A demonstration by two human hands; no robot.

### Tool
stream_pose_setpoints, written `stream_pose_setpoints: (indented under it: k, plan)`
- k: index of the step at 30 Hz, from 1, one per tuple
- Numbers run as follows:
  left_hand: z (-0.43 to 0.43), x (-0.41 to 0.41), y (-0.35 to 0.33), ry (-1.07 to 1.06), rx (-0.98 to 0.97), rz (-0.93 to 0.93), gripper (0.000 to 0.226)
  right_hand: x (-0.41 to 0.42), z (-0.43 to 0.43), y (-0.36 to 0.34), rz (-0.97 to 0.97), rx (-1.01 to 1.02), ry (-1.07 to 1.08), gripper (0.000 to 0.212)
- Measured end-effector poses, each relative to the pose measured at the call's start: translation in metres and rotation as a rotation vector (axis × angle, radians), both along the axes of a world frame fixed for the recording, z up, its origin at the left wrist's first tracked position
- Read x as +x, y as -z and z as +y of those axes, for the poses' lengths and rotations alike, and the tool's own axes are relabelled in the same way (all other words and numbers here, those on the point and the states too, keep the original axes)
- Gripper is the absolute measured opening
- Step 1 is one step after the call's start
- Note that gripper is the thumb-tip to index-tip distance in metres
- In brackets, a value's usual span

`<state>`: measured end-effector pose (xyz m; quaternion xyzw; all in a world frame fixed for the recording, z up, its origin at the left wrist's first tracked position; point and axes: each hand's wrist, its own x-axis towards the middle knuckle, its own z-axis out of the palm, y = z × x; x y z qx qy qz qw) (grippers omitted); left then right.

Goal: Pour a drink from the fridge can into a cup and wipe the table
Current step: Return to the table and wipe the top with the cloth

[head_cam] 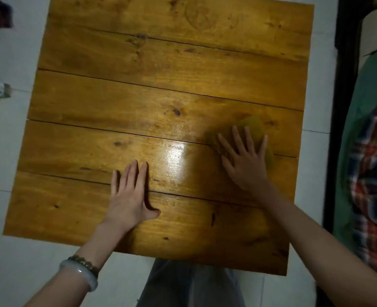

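Right hand [246, 161] lay flat with fingers straight and spread, pressing on a blurred olive-yellow cloth [253, 123] at centre right of the frame, on the wooden plank table [161, 74]. Left hand [129, 196] rested palm down on bare wood at lower centre, fingers straight, holding nothing. The hands were apart. A pale bangle [79, 274] and a beaded bracelet [84, 262] sat on the left wrist. Plaid fabric [373, 173] showed at the right edge.
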<state>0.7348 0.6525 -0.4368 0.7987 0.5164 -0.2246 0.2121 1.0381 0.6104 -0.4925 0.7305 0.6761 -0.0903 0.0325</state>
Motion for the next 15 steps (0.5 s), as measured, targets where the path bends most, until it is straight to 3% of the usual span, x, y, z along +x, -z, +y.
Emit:
stream_pose_setpoints:
  k: [4, 9, 12, 15]
  plan:
    - [0.001, -0.001, 0.001, 0.018, 0.001, 0.005, 0.140, -0.034, 0.058, 0.003, 0.004, 0.008, 0.086, 0.057]
    - [0.001, -0.003, 0.000, 0.039, 0.016, 0.011, 0.137, -0.095, 0.025, 0.003, 0.050, 0.037, -0.249, 0.059]
    - [0.001, -0.006, 0.001, 0.055, 0.007, 0.019, 0.135, -0.072, -0.026, 0.002, 0.057, 0.044, -0.375, 0.061]
    - [0.001, -0.007, 0.002, 0.042, -0.006, 0.016, 0.135, -0.017, -0.039, 0.000, 0.004, 0.052, -0.237, 0.062]
